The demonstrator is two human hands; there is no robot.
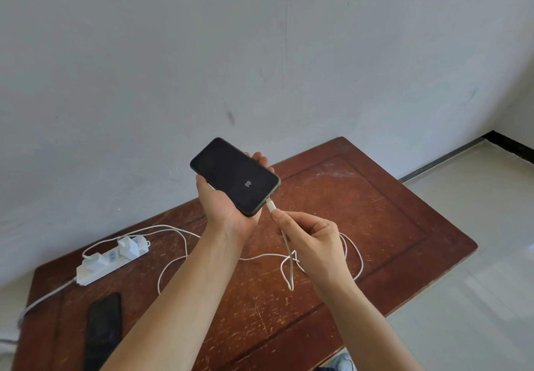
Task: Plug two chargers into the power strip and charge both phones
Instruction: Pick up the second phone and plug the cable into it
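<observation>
You're looking at a black phone [234, 176] showing a small white mark, a white cable [173, 266], white power strip [111, 259], scuffed reddish-brown table [375, 226].

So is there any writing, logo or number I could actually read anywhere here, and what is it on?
Held phone, in the left hand: small white marks glow on the dark screen, too small to read.
Power strip: a red dot and blue markings near the two chargers, no legible text.
Second phone on the table: dark screen, nothing readable.
Cable plug, pinched by the right hand: no print visible.
</observation>
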